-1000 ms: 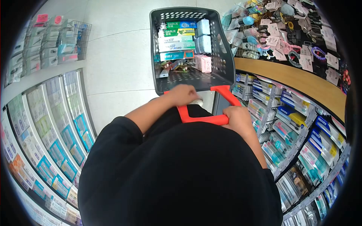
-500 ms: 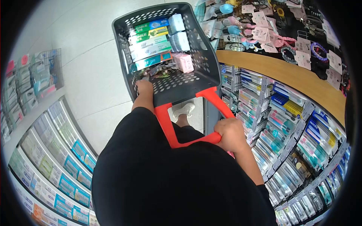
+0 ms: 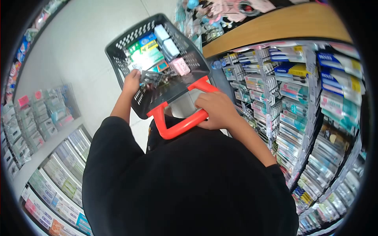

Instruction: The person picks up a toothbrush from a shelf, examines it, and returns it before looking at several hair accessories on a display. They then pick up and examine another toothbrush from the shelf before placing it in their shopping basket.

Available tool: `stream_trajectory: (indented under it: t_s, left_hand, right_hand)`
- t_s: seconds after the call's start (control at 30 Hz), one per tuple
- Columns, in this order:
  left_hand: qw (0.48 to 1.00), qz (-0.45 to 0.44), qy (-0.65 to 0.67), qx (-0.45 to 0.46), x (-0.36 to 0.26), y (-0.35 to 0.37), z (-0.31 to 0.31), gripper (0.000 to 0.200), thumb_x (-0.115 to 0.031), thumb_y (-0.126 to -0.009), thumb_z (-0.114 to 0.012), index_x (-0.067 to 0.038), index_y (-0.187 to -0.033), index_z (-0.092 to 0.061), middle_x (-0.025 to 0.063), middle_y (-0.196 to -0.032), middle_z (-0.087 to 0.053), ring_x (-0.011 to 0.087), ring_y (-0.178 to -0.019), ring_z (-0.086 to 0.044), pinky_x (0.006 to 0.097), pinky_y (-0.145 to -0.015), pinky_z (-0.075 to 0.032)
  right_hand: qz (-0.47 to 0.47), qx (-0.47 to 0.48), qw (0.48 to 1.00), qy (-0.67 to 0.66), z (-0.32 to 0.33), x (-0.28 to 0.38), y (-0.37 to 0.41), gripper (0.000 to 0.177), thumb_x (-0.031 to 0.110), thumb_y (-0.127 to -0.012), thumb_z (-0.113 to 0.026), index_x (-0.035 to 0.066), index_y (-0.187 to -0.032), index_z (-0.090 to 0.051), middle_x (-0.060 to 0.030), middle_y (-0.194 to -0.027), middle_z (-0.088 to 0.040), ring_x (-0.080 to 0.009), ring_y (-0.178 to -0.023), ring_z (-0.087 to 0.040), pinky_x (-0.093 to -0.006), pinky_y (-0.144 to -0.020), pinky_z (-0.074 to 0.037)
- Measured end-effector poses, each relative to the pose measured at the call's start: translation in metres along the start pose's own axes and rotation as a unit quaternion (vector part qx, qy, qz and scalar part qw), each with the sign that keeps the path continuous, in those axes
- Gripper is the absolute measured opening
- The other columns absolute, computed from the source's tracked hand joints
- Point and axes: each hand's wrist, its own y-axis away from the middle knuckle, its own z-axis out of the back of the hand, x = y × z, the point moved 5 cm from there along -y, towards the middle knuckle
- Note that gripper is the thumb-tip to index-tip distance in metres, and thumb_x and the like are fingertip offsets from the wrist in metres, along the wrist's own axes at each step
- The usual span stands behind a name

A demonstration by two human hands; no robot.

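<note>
My right hand [image 3: 216,109] is wrapped round the red handle [image 3: 183,128] of a dark grey perforated shopping basket [image 3: 165,94]. At the basket's left side, my left hand [image 3: 132,80] pinches a small clear-and-dark package [image 3: 150,77] over the basket's interior. Toothpaste-like boxes [image 3: 144,51] in green, yellow and white lie inside, partly washed out by glare. Beside them are white-and-blue wrapped packs [image 3: 169,48] and a pink pack [image 3: 180,66].
Shelves of toothbrush-like packages [image 3: 293,92] line the right side, below a wooden ledge [image 3: 271,24] with hanging hair accessories [image 3: 220,11]. Boxed goods [image 3: 59,196] and hanging packs [image 3: 39,118] stand at the left, beside a pale floor [image 3: 88,51].
The basket has shifted left and tilted in view, with my right hand still on its handle. My left hand has come up at its side, and the small package now shows clearly in it.
</note>
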Motion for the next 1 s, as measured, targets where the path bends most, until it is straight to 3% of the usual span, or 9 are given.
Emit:
stream_trajectory:
  t_s: [0.07, 0.13, 0.37, 0.47, 0.6, 0.73, 0.83, 0.87, 1.0]
  left_hand:
    - [0.979, 0.010, 0.197, 0.042, -0.048, 0.014, 0.015, 0.022, -0.022, -0.096, -0.044, -0.006, -0.089, -0.058, -0.0009, -0.083, -0.056, 0.0089, -0.077, -0.052, 0.0275, -0.068, -0.046]
    - [0.973, -0.040, 0.227, 0.030, -0.118, 0.038, 0.032, 0.019, -0.021, -0.095, -0.045, -0.007, -0.094, -0.058, -0.0007, -0.086, -0.056, 0.0098, -0.081, -0.052, 0.0266, -0.070, -0.045]
    - [0.897, -0.212, 0.385, -0.042, -0.276, 0.121, 0.039, 0.023, -0.024, -0.093, -0.053, -0.004, -0.102, -0.059, -0.0014, -0.086, -0.055, 0.0072, -0.077, -0.048, 0.0219, -0.066, -0.038]
    - [0.857, -0.268, 0.440, 0.018, -0.328, 0.159, 0.007, 0.022, -0.020, -0.094, -0.049, -0.001, -0.103, -0.055, 0.0047, -0.094, -0.058, 0.0142, -0.090, -0.056, 0.0290, -0.083, -0.044]
    - [0.929, -0.252, 0.269, 0.038, -0.353, 0.204, -0.061, 0.019, -0.022, -0.095, -0.046, -0.004, -0.096, -0.055, 0.0002, -0.078, -0.055, 0.0067, -0.067, -0.051, 0.0229, -0.055, -0.041]
    - [0.931, -0.276, 0.063, 0.232, -0.370, 0.255, -0.153, 0.021, -0.020, -0.096, -0.047, -0.002, -0.094, -0.058, 0.0008, -0.079, -0.056, 0.0082, -0.065, -0.053, 0.0226, -0.056, -0.045]
    - [0.897, -0.339, 0.008, 0.282, -0.362, 0.269, -0.200, 0.014, -0.015, -0.092, -0.054, -0.002, -0.093, -0.058, 0.0056, -0.091, -0.057, 0.0100, -0.064, -0.055, 0.0226, -0.056, -0.046]
    - [0.896, -0.334, 0.035, 0.290, -0.360, 0.269, -0.211, 0.012, -0.013, -0.091, -0.055, -0.002, -0.094, -0.058, 0.0068, -0.096, -0.056, 0.0107, -0.066, -0.056, 0.0230, -0.057, -0.047]
    - [0.910, -0.348, 0.042, 0.222, -0.351, 0.256, -0.220, 0.022, -0.012, -0.085, -0.062, -0.003, -0.103, -0.053, 0.0106, -0.110, -0.051, 0.0167, -0.085, -0.057, 0.0276, -0.066, -0.050]
  right_hand:
    - [0.061, -0.125, 0.989, -0.054, 0.014, 0.001, 0.012, 0.045, 0.035, -0.065, -0.073, 0.007, -0.096, -0.056, -0.0107, -0.100, -0.056, -0.0303, -0.096, -0.054, -0.0408, -0.084, -0.042]
    - [0.090, -0.204, 0.960, -0.171, 0.023, 0.000, 0.032, 0.051, 0.031, -0.067, -0.074, 0.005, -0.107, -0.053, -0.0149, -0.111, -0.053, -0.0352, -0.107, -0.048, -0.0422, -0.093, -0.039]
    - [0.033, -0.462, 0.878, -0.123, 0.068, -0.018, 0.132, 0.040, 0.011, -0.070, -0.071, 0.004, -0.105, -0.052, -0.0160, -0.110, -0.053, -0.0325, -0.104, -0.051, -0.0396, -0.091, -0.040]
    - [0.020, -0.502, 0.861, -0.077, 0.091, -0.011, 0.172, 0.044, 0.016, -0.071, -0.072, 0.003, -0.108, -0.052, -0.0160, -0.112, -0.051, -0.0324, -0.105, -0.050, -0.0403, -0.092, -0.039]
    - [0.021, -0.461, 0.886, -0.043, 0.099, -0.001, 0.205, 0.051, 0.028, -0.078, -0.069, 0.004, -0.118, -0.049, -0.0164, -0.121, -0.048, -0.0328, -0.112, -0.047, -0.0417, -0.093, -0.039]
    - [-0.029, -0.401, 0.899, -0.175, 0.065, -0.019, 0.222, 0.059, 0.028, -0.083, -0.065, 0.005, -0.130, -0.039, -0.0186, -0.125, -0.049, -0.0339, -0.115, -0.050, -0.0416, -0.094, -0.040]
    - [-0.080, -0.356, 0.851, -0.378, 0.041, -0.032, 0.240, 0.063, 0.025, -0.085, -0.064, 0.006, -0.136, -0.031, -0.0194, -0.120, -0.054, -0.0333, -0.112, -0.054, -0.0413, -0.093, -0.042]
    - [-0.060, -0.439, 0.834, -0.329, 0.027, -0.042, 0.246, 0.064, 0.019, -0.085, -0.063, 0.007, -0.136, -0.026, -0.0192, -0.109, -0.061, -0.0314, -0.098, -0.061, -0.0384, -0.084, -0.047]
    - [-0.100, -0.563, 0.711, -0.409, -0.018, -0.089, 0.275, 0.045, 0.003, -0.089, -0.056, 0.006, -0.127, -0.031, -0.0126, -0.107, -0.058, -0.0175, -0.101, -0.056, -0.0304, -0.085, -0.044]
